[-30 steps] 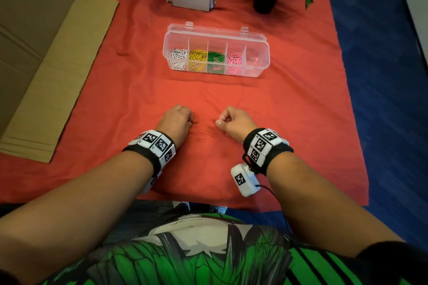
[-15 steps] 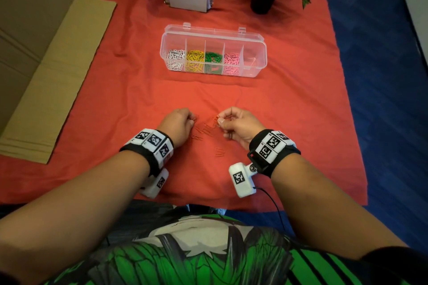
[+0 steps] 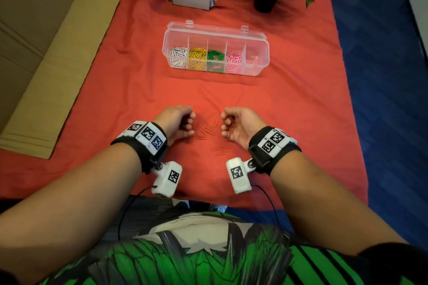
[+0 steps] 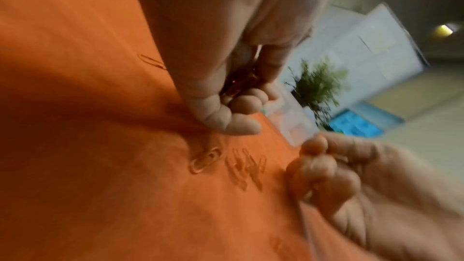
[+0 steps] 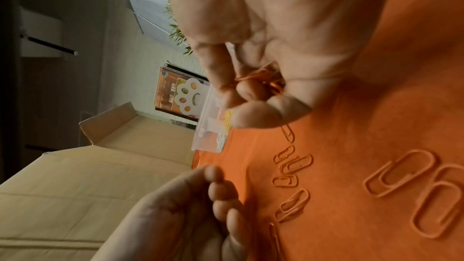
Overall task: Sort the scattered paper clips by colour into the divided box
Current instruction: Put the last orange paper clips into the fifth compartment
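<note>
Now right grip (image 3: 236, 126) cups orange clips (image 3: 230, 122); left (image 3: 178, 121) curls empty beside loose clips (image 3: 208, 131).

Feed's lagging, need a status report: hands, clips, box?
Right hand holds orange clips; left hand empty. More orange clips on cloth. Divided box open, unobstructed.

Both hands now sit rolled palm-inward and drawn apart. The right hand (image 3: 239, 126) has lifted off the surface (image 3: 301, 111) with a bunch of orange paper clips (image 3: 231, 122) cupped in its curled fingers (image 5: 253, 118), while the left hand (image 3: 177, 121) has pulled back, exposing loose orange clips (image 3: 207, 131) between them.
</note>
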`<state>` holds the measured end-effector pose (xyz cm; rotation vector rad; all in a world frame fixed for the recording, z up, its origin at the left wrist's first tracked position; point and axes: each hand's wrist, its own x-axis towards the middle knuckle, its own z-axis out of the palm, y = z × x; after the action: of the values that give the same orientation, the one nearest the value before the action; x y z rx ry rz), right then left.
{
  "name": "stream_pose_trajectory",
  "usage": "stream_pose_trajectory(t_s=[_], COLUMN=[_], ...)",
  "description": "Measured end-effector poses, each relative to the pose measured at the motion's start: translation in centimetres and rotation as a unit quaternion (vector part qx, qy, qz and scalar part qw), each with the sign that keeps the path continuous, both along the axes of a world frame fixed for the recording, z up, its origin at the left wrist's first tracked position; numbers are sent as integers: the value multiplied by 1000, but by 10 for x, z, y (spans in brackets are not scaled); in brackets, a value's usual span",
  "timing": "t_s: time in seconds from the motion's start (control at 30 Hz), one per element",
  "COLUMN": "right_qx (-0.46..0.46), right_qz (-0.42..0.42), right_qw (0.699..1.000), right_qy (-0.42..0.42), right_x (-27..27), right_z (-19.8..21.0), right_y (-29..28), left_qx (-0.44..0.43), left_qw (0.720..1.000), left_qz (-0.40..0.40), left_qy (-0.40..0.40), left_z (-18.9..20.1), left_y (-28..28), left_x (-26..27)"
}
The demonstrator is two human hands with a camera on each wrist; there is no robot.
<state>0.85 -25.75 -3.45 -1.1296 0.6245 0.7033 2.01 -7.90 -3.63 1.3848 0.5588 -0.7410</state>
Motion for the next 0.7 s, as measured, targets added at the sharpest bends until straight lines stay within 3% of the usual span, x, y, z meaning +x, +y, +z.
stream_pose_trajectory(t_s=[0.13,0.2,0.27,0.37,0.43,0.5,0.6,0.7], right_qx=[-96,-200,-326,-484,-525,-548,-565,-566], right_qz=[54,110,186,312,343,368,386,389], right_qw=[992,969,915,781,722,679,655,658], right_qy=[-59,-97,-146,-241,-292,-320,-320,-308], right_x=[0,1,2,-1,-6,-11,-13,-13], right_z=[-9,-15,-15,-19,-22,-25,-26,-28], right_y=[6,9,12,18,24,28,31,27], left_qx=[71,111,179,311,376,399,394,385], left_qw=[995,988,967,884,821,789,785,797], left_qz=[-64,-90,-143,-272,-325,-344,-351,-333], left_qy=[-38,-60,-115,-218,-283,-315,-324,-324], left_z=[-7,-10,-13,-16,-19,-21,-24,-21], left_y=[-5,-3,1,4,2,1,4,4], left_x=[-9,-9,-9,-14,-20,-24,-27,-24])
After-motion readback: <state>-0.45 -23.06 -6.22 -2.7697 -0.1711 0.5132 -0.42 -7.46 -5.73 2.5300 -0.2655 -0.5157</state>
